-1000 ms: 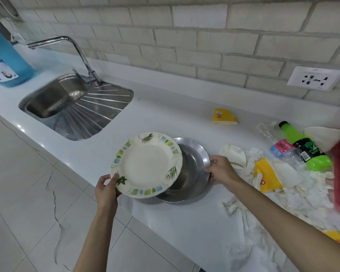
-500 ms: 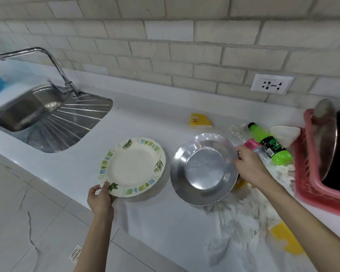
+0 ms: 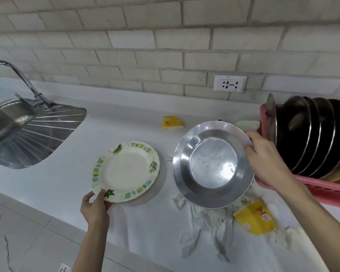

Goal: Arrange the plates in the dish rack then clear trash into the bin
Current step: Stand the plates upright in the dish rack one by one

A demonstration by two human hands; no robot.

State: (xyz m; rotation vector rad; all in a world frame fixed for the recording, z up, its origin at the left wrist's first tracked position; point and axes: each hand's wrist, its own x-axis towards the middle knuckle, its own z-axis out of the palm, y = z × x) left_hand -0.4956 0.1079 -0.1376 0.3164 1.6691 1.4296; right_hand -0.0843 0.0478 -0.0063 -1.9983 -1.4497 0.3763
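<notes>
1. At far left, steel sink [image 3: 12, 122] w/ tap, no part in this step.
2. Left-centre: left hand [image 3: 95, 207] pinches near rim of leaf-pattern plate [image 3: 126, 169], thumb on top, fingers curled under. Plate sits low over white counter [image 3: 126, 114]; can't tell if touching.
3. Centre-right: right hand [image 3: 267, 160] clamped on right rim of steel plate [image 3: 214, 169], held tilted above paper scraps [image 3: 204, 218] & yellow wrapper [image 3: 255, 218].
4. Far right: pink dish rack [image 3: 326, 195] holds upright dark plates [image 3: 310, 138]; steel plate just beside it.
5. Step, as I judge: racking plates, trash not yet cleared. Next: turn steel plate on edge, slot into a free gap.
</notes>
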